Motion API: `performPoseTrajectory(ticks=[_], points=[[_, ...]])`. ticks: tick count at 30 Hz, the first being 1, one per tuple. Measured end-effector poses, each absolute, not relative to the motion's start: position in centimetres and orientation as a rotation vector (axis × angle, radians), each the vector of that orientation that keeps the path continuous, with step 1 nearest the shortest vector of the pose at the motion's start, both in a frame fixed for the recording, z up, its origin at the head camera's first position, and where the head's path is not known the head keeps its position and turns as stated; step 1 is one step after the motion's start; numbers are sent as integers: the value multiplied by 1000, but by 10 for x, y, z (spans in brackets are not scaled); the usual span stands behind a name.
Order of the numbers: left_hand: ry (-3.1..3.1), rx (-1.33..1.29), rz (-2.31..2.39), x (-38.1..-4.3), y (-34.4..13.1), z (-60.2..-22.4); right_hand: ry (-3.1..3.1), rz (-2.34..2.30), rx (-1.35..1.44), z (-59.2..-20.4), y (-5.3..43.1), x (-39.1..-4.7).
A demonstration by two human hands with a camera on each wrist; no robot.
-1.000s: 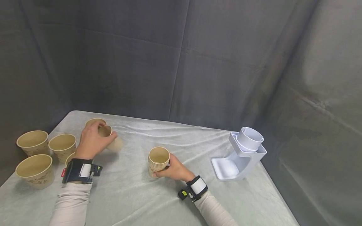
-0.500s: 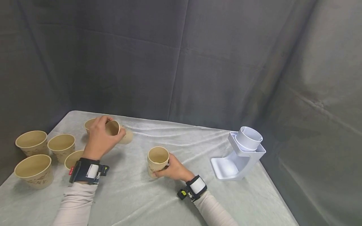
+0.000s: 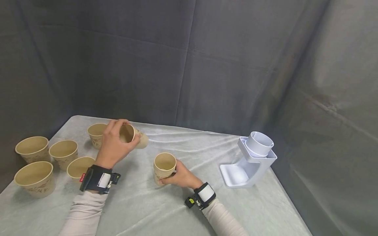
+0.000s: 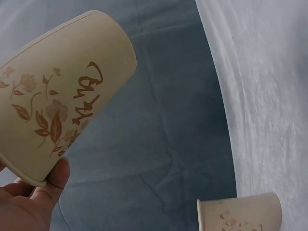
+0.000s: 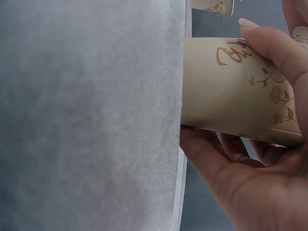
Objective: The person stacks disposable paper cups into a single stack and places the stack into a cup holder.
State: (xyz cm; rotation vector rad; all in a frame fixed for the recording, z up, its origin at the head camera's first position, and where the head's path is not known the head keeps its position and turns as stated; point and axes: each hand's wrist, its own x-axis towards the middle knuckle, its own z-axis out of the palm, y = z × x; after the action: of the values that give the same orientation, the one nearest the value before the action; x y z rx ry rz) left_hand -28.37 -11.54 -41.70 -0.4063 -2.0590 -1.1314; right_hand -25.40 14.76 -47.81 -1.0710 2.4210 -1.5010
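Note:
My left hand [image 3: 115,147] pinches a beige paper cup [image 3: 141,139] by its rim, tilted with its mouth toward me and its base pointing right. In the left wrist view this cup [image 4: 62,96] shows brown flowers and lettering. My right hand [image 3: 181,177] grips a stack of nested paper cups [image 3: 164,165], upright on the table in front of me. The right wrist view shows fingers and thumb round the stack's lowest cup [image 5: 231,89]. Just left of the left hand, a single paper cup [image 3: 95,134] stands upright.
Several larger paper cups stand at the left, among them a wide one [image 3: 36,180] and a smaller one [image 3: 78,168] near my left wrist. A white plastic stand with a ring holder [image 3: 251,164] is at the right. Grey cloth curtains [image 3: 141,65] enclose the table [image 3: 141,209].
My left hand has moved right with the tilted cup, away from the cups at the left, toward the stack. The right hand and its stack have stayed in place.

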Motion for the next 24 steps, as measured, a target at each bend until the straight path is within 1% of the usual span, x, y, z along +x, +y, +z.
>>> performPoseTrajectory(ticks=[7,16,24], points=[[-2028,-452,-1152,-281,-105,-415,2439,-1502,-1075,-481,147,-255],[-1905,-635,-1154,-277,-88,-412,2448,-1476,-1080,-479,147,-254],[-1941,-765,-1126,-271,-68,-415,2453,-1476,-1071,-479,147,-254]])
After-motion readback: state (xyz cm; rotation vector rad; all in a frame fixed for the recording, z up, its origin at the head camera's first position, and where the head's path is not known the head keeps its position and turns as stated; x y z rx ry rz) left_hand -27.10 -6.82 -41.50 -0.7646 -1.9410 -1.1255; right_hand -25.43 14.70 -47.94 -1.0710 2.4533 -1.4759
